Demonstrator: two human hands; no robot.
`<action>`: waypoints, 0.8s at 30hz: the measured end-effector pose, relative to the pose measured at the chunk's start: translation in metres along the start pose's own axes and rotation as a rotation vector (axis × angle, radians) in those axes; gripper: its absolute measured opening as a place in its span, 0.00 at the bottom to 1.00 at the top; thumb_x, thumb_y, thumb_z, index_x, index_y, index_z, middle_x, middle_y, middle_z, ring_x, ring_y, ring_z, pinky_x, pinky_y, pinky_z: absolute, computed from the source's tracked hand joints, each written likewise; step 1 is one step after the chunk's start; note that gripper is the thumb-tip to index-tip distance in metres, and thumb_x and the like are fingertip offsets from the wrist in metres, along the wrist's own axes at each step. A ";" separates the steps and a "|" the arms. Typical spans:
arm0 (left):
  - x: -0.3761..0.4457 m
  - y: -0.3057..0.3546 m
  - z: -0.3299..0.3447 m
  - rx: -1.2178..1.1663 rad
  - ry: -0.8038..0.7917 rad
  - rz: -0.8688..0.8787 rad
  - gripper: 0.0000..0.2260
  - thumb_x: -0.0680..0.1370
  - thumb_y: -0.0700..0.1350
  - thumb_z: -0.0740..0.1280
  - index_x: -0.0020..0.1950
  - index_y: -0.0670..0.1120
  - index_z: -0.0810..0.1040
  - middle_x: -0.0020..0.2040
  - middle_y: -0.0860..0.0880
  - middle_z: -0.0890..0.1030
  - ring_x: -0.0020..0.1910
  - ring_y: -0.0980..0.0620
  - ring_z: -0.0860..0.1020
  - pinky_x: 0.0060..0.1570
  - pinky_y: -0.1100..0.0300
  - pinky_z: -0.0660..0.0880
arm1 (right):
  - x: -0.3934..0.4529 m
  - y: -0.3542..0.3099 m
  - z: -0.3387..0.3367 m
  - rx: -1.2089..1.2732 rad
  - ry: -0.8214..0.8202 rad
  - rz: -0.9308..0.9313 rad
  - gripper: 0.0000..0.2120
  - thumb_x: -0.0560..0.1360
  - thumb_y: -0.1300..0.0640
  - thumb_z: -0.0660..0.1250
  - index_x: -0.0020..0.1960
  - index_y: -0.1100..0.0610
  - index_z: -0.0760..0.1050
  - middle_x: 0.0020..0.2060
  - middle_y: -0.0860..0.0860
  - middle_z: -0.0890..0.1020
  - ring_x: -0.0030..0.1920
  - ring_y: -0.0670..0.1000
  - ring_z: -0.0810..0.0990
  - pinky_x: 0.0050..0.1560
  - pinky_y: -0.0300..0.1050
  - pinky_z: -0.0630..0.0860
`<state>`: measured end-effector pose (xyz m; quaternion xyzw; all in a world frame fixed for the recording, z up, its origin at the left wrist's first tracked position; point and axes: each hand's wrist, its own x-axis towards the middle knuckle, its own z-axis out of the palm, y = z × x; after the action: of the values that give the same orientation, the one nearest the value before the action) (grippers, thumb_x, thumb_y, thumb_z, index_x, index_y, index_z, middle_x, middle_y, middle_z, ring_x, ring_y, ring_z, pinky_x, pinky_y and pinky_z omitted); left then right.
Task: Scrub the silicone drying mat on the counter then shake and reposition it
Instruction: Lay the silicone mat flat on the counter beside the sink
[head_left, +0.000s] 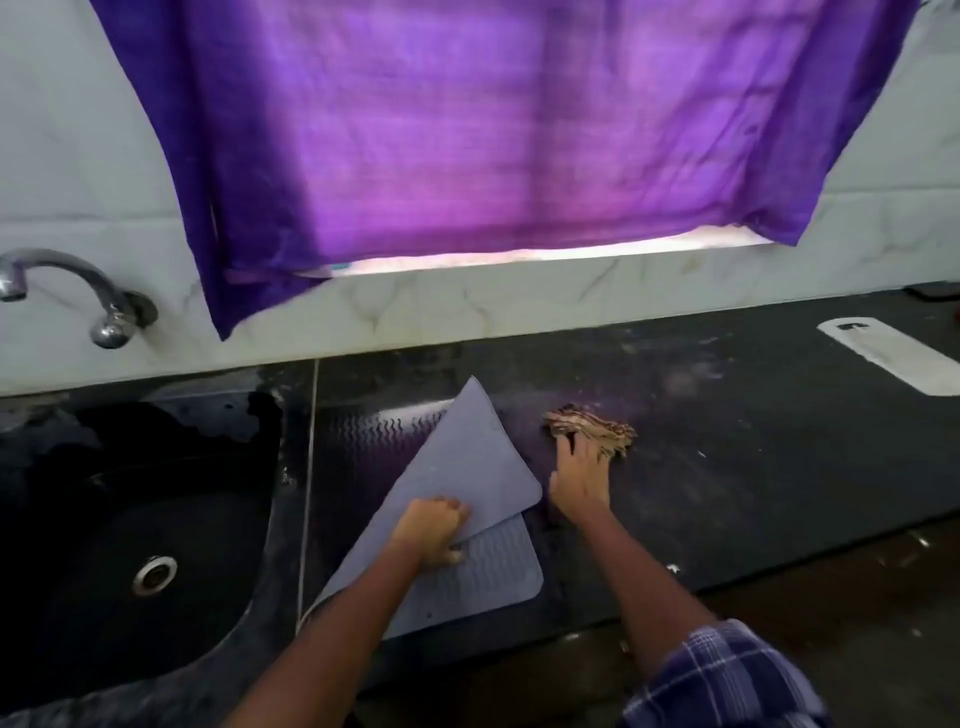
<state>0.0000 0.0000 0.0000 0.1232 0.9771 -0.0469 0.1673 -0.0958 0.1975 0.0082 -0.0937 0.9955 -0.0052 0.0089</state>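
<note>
The left hand (435, 530) is closed in a fist, knuckles up, its bare forearm stretched forward from the near edge. The right hand (582, 480) is reached farther, fingers spread and pressed downward, with a blue checked sleeve (727, 675) bunched at the elbow.

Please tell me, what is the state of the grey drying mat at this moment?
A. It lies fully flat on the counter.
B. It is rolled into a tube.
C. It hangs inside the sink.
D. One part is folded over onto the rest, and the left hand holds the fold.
D: the left hand grips the grey silicone drying mat where its smooth side is turned back over the ribbed side on the counter.
</note>
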 end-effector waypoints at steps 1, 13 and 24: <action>0.007 0.000 0.001 0.006 -0.027 -0.012 0.24 0.77 0.52 0.64 0.70 0.42 0.66 0.68 0.42 0.71 0.65 0.42 0.71 0.58 0.48 0.70 | 0.016 0.003 0.001 -0.011 0.005 0.011 0.26 0.75 0.57 0.62 0.71 0.57 0.59 0.69 0.59 0.66 0.70 0.60 0.64 0.67 0.54 0.65; 0.023 -0.060 -0.020 -0.142 0.187 -0.316 0.13 0.78 0.49 0.60 0.58 0.45 0.74 0.59 0.46 0.79 0.59 0.45 0.77 0.47 0.54 0.73 | 0.134 0.017 0.019 -0.228 -0.048 0.059 0.15 0.79 0.61 0.56 0.64 0.57 0.71 0.63 0.57 0.73 0.64 0.58 0.70 0.64 0.54 0.69; -0.024 -0.159 -0.018 -0.309 0.184 -0.957 0.21 0.78 0.49 0.66 0.68 0.43 0.67 0.65 0.44 0.73 0.65 0.45 0.71 0.54 0.52 0.74 | 0.173 -0.062 -0.016 0.319 0.081 -0.161 0.14 0.77 0.63 0.61 0.62 0.64 0.72 0.58 0.62 0.72 0.60 0.61 0.69 0.51 0.50 0.75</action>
<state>-0.0245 -0.1570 0.0334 -0.3604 0.9303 0.0378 0.0564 -0.2541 0.1045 0.0218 -0.1703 0.9709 -0.1675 -0.0170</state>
